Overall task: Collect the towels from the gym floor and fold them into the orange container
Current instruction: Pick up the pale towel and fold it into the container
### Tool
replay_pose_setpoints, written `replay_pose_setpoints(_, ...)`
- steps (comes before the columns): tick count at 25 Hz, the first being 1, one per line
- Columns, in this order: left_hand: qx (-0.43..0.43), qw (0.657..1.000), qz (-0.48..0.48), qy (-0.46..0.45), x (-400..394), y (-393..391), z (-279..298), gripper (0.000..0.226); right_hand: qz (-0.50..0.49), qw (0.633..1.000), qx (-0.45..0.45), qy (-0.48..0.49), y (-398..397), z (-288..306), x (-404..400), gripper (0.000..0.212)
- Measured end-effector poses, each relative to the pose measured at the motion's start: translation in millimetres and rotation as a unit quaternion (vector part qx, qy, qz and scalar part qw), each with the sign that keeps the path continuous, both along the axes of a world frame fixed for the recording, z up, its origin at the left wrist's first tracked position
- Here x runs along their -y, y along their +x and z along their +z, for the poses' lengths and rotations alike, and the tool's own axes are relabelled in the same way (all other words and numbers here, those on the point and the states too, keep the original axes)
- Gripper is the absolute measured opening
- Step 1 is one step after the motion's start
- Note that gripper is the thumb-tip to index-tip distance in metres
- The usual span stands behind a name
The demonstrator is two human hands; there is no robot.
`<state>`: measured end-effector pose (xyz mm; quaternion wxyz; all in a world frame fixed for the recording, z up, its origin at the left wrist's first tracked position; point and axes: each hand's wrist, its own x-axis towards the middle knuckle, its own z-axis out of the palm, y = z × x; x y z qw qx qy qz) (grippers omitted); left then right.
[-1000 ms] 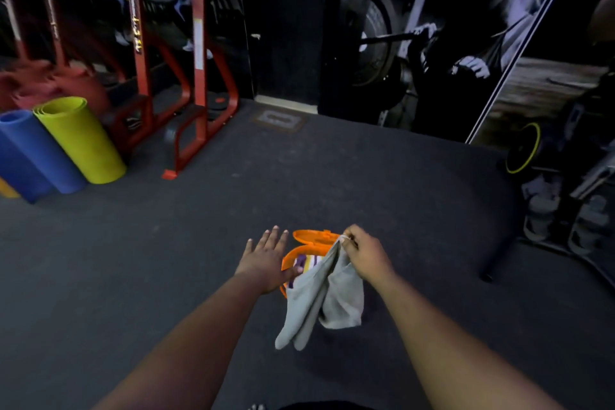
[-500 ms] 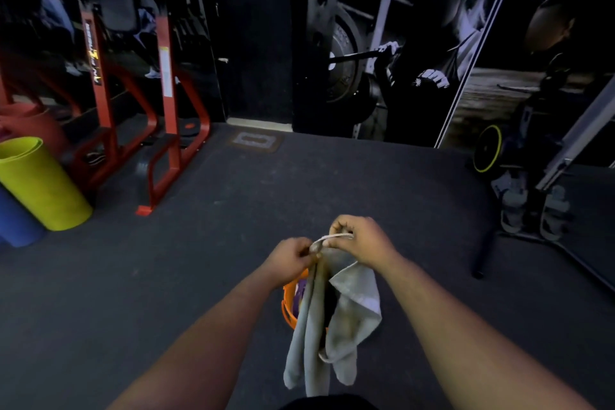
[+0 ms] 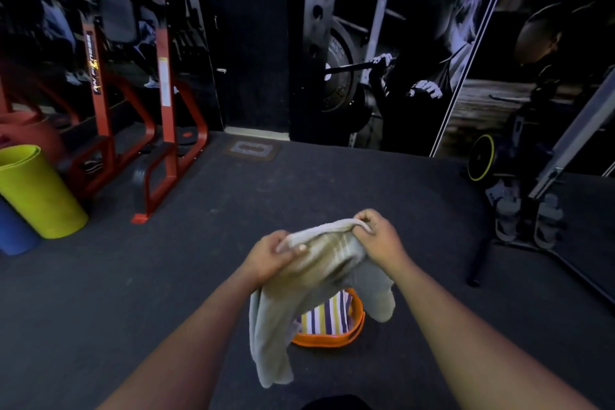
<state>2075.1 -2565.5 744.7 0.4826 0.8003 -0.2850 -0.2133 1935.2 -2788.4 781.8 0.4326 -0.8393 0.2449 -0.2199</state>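
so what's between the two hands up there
In the head view, the top edge of the grey towel spans from the left hand to the right hand, both gripping it.

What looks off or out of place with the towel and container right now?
Nothing is spilled or damaged. The grey towel, held by left hand and right hand, hangs unevenly and unfolded over the orange container, which already holds a striped towel.

two towels (image 3: 319, 263) — one orange container (image 3: 357, 319)
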Motion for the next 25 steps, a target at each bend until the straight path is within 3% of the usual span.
replay_pose_setpoints(2,-0.013,0.997,-0.076,0.02,9,-12,17,0.023,0.022,0.999,0.018,-0.016,5,11,-7,0.012)
replay_pose_setpoints(3,-0.012,0.998,-0.067,-0.001,12,-16,24,0.021,0.031,0.999,0.016,-0.026,4,13,-5,0.014)
replay_pose_setpoints(5,-0.029,0.994,0.037,-0.103,11,-15,31,0.018,0.068,0.99,-0.07,-0.105,-5,11,7,0.015)
replay_pose_setpoints(7,-0.091,0.956,0.164,-0.224,3,-6,31,0.02,0.093,0.948,-0.181,-0.245,-20,3,21,0.014)
replay_pose_setpoints(8,-0.115,0.941,0.198,-0.25,-2,-1,28,0.021,0.089,0.946,-0.165,-0.264,-26,-3,25,0.012)
replay_pose_setpoints(10,-0.095,0.952,0.205,-0.209,-4,-2,26,0.02,0.072,0.981,-0.056,-0.17,-31,-9,21,0.01)
replay_pose_setpoints(12,-0.086,0.979,0.117,-0.141,4,-18,30,0.014,0.093,0.995,-0.005,-0.042,-19,-3,8,0.007)
replay_pose_setpoints(16,-0.161,0.98,-0.103,-0.064,20,-43,19,0.044,0.124,0.992,0.019,-0.025,4,12,-18,0.016)
replay_pose_setpoints(19,-0.051,0.997,-0.047,-0.042,24,-41,18,0.086,0.126,0.992,0.011,-0.029,12,18,-15,0.026)
replay_pose_setpoints(20,-0.01,0.998,-0.038,-0.049,27,-40,20,0.087,0.147,0.988,0.002,-0.036,13,18,-14,0.028)
replay_pose_setpoints(23,0.024,0.994,-0.031,-0.102,30,-36,28,0.024,0.151,0.987,-0.003,-0.058,14,17,-12,0.033)
replay_pose_setpoints(25,-0.032,0.991,-0.031,-0.127,31,-29,29,0.027,0.135,0.989,0.006,-0.056,12,19,-6,0.042)
